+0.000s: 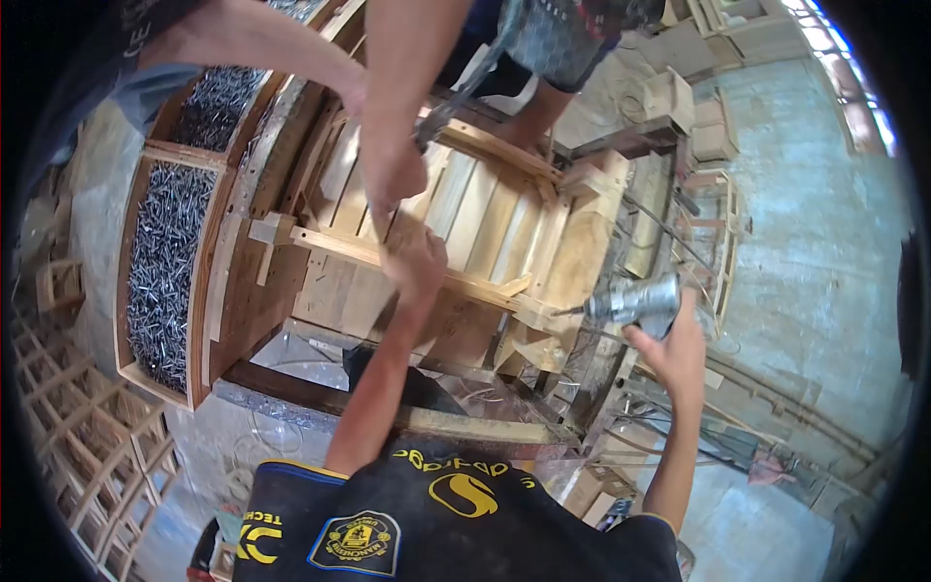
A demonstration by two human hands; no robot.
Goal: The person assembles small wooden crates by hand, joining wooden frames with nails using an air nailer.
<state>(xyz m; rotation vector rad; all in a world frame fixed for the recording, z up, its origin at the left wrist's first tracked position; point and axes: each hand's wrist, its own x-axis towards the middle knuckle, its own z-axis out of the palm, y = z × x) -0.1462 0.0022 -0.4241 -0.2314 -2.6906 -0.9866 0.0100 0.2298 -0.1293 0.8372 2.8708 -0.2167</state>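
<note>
My right hand (674, 344) is wrapped around the handle of a silver power drill (635, 303). The drill's bit points left at the near right corner of a slatted wooden frame (388, 254), close to a small wood block there. My left hand (417, 262) is closed over the frame's near rail, and what its fingers hold, if anything, is hidden. Right above it, a co-worker's hand (393, 175) reaches in from the far side, almost against mine. Pale wooden slats (475, 209) lie side by side inside the frame.
On the left stand wooden trays full of screws or nails, one nearer (199, 373) and one farther (228, 155). Another person's hand (524, 131) is at the far rail. A dark-edged workbench (485, 427) bears the frame. Wooden lattice pieces (97, 436) stand at lower left.
</note>
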